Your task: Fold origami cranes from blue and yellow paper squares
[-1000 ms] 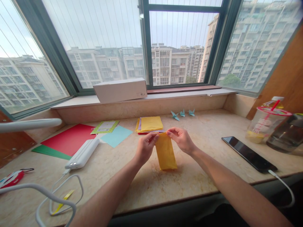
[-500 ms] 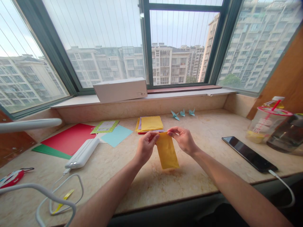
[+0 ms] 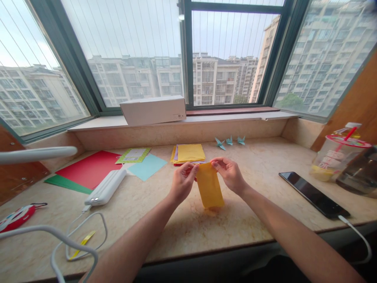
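A folded piece of yellow paper [image 3: 210, 186] hangs upright above the table, held by its top edge. My left hand [image 3: 183, 181] pinches its upper left corner between thumb and fingers. At the upper right corner, my right hand [image 3: 230, 173] grips the paper the same way. Just behind the hands lies a stack of folded paper [image 3: 190, 153], mostly yellow with some purple and red showing. Farther back to the right stand three light-blue paper cranes [image 3: 229, 141].
On the left are red paper [image 3: 91, 169], green paper [image 3: 69, 184], light-blue paper [image 3: 149, 167], a white power bank [image 3: 107, 188] and its cable. A phone [image 3: 313, 194] and a plastic cup [image 3: 332, 161] are on the right. A white box [image 3: 153, 111] rests on the sill.
The view has shifted slightly. The yellow paper's lower end has lifted a little and it looks smoother. Both hands still hold its top corners.
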Motion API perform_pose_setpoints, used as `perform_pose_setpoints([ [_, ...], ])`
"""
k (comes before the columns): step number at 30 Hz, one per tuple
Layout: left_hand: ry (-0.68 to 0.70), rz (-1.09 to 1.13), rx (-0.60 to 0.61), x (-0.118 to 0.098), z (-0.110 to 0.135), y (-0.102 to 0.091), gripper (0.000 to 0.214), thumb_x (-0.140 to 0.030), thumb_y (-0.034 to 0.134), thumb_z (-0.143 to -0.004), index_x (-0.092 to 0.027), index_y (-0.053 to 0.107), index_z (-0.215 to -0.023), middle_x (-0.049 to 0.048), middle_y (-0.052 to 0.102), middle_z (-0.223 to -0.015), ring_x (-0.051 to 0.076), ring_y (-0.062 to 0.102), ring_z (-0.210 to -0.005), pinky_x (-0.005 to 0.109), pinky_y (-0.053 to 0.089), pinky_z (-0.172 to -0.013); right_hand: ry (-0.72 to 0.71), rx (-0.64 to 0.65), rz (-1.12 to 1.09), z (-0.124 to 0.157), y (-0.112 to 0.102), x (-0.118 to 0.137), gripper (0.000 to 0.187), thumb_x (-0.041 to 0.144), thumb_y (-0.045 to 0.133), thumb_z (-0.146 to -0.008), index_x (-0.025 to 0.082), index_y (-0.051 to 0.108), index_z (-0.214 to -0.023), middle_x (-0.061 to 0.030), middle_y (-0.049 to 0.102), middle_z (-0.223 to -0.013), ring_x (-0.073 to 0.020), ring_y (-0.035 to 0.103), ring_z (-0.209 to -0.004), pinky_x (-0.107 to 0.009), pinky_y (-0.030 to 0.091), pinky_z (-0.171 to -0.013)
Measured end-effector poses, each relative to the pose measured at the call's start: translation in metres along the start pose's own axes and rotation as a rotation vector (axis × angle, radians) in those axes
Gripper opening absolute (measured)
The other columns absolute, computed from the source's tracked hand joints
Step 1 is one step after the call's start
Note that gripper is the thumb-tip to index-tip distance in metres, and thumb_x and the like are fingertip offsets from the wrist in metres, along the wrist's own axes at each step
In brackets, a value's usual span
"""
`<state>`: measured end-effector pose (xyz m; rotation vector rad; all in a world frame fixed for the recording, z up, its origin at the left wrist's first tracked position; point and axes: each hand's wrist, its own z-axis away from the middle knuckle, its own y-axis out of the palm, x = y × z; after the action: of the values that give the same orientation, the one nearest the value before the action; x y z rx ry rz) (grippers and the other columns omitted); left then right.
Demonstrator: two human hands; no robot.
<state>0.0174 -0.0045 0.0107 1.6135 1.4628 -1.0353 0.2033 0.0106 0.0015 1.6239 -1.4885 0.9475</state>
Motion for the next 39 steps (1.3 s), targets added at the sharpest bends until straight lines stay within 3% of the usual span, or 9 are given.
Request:
perform_pose_setpoints([
  [3, -0.008, -0.024, 0.026, -0.002, 0.001, 0.000, 0.035, -0.044, 0.063, -0.086, -0.015, 0.059, -0.068, 0.0002, 0.061, -0.065, 0.011, 0.057, -0.057, 0.021, 0.051, -0.051, 0.030, 0.015, -0.008, -0.001, -0.001, -0.002, 0.025, 0.043, 0.070, -0.080, 0.018, 0.070, -0.085, -0.0043, 0.073, -0.080, -0.0173, 0.066, -0.074, -0.029, 0.053, -0.069],
  [9, -0.144, -0.092, 0.319, 0.007, 0.003, 0.001, 0.033, -0.044, 0.067, -0.082, -0.014, 0.067, -0.096, 0.0022, 0.066, -0.069, 0.011, 0.058, -0.050, 0.021, 0.047, -0.043, -0.027, 0.169, 0.208, 0.003, -0.006, 0.000, 0.022, 0.039, 0.066, -0.085, 0.018, 0.072, -0.091, -0.0049, 0.075, -0.084, -0.0197, 0.069, -0.080, -0.031, 0.055, -0.074],
  [13, -0.174, -0.047, 0.088, 0.014, -0.005, -0.003, 0.033, -0.045, 0.068, -0.079, -0.014, 0.066, -0.090, 0.0008, 0.063, -0.065, 0.011, 0.055, -0.047, 0.020, 0.046, -0.039, -0.205, 0.191, 0.353, 0.005, -0.008, 0.002, 0.028, 0.024, 0.050, -0.094, 0.023, 0.064, -0.118, -0.0074, 0.071, -0.113, -0.0196, 0.071, -0.091, -0.036, 0.055, -0.085],
  [17, -0.188, -0.013, -0.197, 0.012, -0.015, -0.013, 0.034, -0.044, 0.071, -0.074, -0.013, 0.065, -0.087, 0.0028, 0.066, -0.071, 0.013, 0.060, -0.054, 0.020, 0.048, -0.041, -0.380, 0.316, 0.453, 0.004, -0.013, 0.004, 0.059, -0.002, 0.037, -0.083, 0.027, 0.057, -0.130, -0.0069, 0.041, -0.151, -0.0211, 0.058, -0.121, -0.044, 0.044, -0.106],
  [23, -0.221, 0.179, -0.305, 0.011, -0.020, -0.021, 0.037, -0.042, 0.075, -0.071, -0.014, 0.062, -0.091, 0.0028, 0.068, -0.080, 0.012, 0.063, -0.061, 0.022, 0.054, -0.052, -0.412, 0.525, 0.590, 0.007, -0.014, 0.003, 0.068, -0.006, 0.047, -0.078, 0.032, 0.055, -0.134, -0.0042, 0.024, -0.158, -0.0248, 0.033, -0.142, -0.045, 0.039, -0.112],
  [28, -0.254, 0.404, -0.251, 0.008, -0.019, -0.016, 0.047, -0.039, 0.081, -0.070, -0.017, 0.056, -0.104, 0.0017, 0.069, -0.089, 0.010, 0.066, -0.065, 0.022, 0.056, -0.059, -0.422, 0.398, 0.521, 0.004, -0.014, -0.004, 0.038, 0.012, 0.055, -0.091, 0.031, 0.065, -0.123, -0.0084, 0.038, -0.147, -0.0255, 0.049, -0.128, -0.045, 0.048, -0.103],
  [33, -0.278, 0.591, -0.016, 0.001, -0.012, -0.006, 0.037, -0.047, 0.072, -0.080, -0.016, 0.061, -0.099, 0.0024, 0.069, -0.083, 0.013, 0.069, -0.074, 0.029, 0.058, -0.077, -0.461, 0.244, 0.459, 0.003, -0.012, -0.008, 0.029, 0.022, 0.056, -0.094, 0.031, 0.068, -0.120, -0.0091, 0.039, -0.143, -0.0220, 0.057, -0.113, -0.044, 0.050, -0.099],
  [36, -0.307, 0.586, 0.104, 0.000, -0.006, -0.001, 0.037, -0.039, 0.070, -0.083, -0.017, 0.062, -0.111, 0.0103, 0.071, -0.109, 0.021, 0.068, -0.098, 0.036, 0.056, -0.088, -0.475, 0.290, 0.484, 0.005, -0.010, -0.007, 0.027, 0.025, 0.057, -0.094, 0.031, 0.069, -0.117, -0.0086, 0.036, -0.146, -0.0243, 0.051, -0.121, -0.046, 0.047, -0.101],
  [39, -0.314, 0.532, 0.096, 0.002, -0.002, 0.002, 0.037, -0.029, 0.075, -0.080, -0.017, 0.063, -0.112, 0.0116, 0.068, -0.120, 0.025, 0.066, -0.107, 0.038, 0.054, -0.091, -0.454, 0.345, 0.485, 0.006, -0.008, -0.003, 0.022, 0.029, 0.058, -0.094, 0.030, 0.073, -0.110, -0.0089, 0.041, -0.143, -0.0248, 0.051, -0.121, -0.047, 0.045, -0.102],
])
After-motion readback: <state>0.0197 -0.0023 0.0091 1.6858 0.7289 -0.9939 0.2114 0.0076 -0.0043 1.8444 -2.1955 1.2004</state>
